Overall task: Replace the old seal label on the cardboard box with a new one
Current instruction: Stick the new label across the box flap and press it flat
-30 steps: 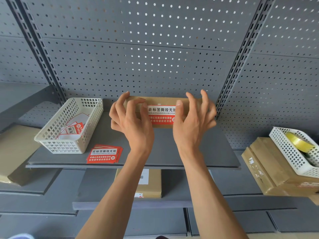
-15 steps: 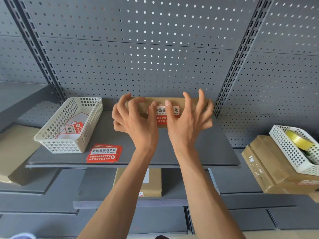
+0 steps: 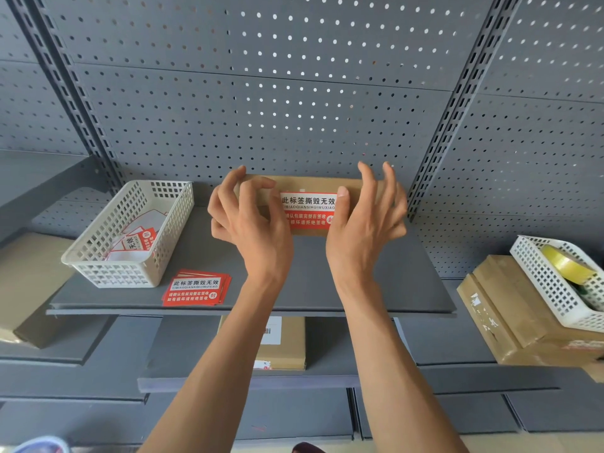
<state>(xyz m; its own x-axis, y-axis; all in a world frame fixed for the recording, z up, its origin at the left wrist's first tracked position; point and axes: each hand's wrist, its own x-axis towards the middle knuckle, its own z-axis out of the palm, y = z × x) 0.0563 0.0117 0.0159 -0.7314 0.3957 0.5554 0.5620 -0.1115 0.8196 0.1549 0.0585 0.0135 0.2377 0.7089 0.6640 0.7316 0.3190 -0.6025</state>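
- Head view: my thumbs have moved apart again, so the seal label [image 3: 307, 210] shows fully on the cardboard box [image 3: 313, 186], at the shelf [image 3: 376, 282] back.
- Left hand [image 3: 251, 220] and right hand [image 3: 366, 220] are spread, holding nothing, thumbs pressing the label edges; smoothing looks nearly finished.

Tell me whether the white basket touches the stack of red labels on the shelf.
Apart. The head view shows bare grey shelf between the white basket and the stack of red labels.

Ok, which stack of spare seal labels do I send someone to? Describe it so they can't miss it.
On the grey shelf where both hands work, look left toward the front edge. Beside the white basket lies the loose stack of red labels, fanned flat on the shelf itself, unlike the ones inside the basket or the one stuck on the box.
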